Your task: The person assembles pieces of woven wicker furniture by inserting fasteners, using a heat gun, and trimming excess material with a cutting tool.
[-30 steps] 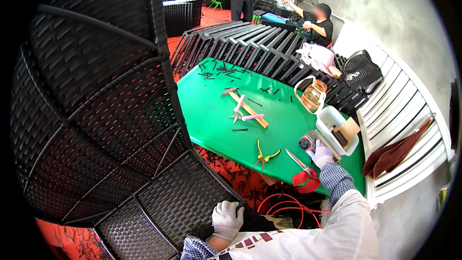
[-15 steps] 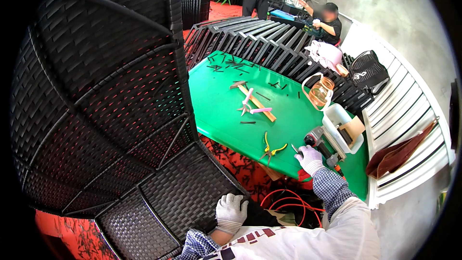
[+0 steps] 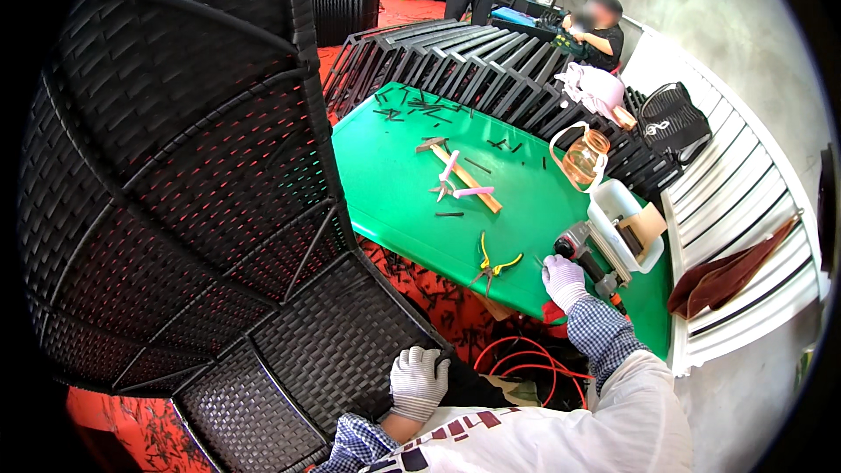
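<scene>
Head view.

Containers: one translucent white plastic tub, beyond the right hand and to its right; contents, a brown cardboard piece and a dark block. One orange see-through bottle with a pale strap, farther beyond that hand; contents cannot be told.

Right hand: white glove, fingers curled together over the near edge of the green table; whether they grip anything cannot be told. Just below: a red item, mostly hidden. Just to its right: a grey-and-black power tool. To its left: yellow-handled pliers. Farther forward-left: a wooden-handled hammer and pink-handled pliers.

Left hand: striped glove, fingers slightly bent and loosely spread, resting on the right edge of a black woven seat panel; nothing seen gripped.

Writing: dark red lettering across the white shirt, between the hands, partly lost in folds.
</scene>
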Tool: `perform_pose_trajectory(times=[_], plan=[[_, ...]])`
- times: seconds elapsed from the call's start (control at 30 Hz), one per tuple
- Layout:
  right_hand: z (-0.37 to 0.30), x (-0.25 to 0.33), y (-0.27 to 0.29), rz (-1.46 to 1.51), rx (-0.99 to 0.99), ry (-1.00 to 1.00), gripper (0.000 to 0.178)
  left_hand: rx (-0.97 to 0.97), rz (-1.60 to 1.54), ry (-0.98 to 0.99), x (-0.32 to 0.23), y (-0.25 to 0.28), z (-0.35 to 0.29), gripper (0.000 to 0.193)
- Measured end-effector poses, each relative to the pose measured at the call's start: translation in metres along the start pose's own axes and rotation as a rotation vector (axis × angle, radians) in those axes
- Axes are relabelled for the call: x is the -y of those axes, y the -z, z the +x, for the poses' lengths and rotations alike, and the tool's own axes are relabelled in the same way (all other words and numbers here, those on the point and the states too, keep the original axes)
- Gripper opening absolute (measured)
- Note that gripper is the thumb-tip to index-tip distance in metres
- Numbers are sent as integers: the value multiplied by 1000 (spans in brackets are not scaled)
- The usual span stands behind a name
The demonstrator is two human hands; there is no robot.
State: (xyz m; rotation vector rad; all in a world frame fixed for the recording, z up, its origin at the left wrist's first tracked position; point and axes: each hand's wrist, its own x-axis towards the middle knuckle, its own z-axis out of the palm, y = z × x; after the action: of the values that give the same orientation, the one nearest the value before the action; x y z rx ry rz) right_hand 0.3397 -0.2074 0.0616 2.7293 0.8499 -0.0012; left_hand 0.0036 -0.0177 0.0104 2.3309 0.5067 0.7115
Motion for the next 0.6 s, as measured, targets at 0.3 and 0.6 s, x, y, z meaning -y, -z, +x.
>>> perform_pose_trajectory(times=[0.3,0.6], plan=[[1,4,2,-50,-16,68,19,8,-10,11,1,2,1,23],[-2,5,-10,-124,-62,89,20,11,-8,20,0,2,2,22]])
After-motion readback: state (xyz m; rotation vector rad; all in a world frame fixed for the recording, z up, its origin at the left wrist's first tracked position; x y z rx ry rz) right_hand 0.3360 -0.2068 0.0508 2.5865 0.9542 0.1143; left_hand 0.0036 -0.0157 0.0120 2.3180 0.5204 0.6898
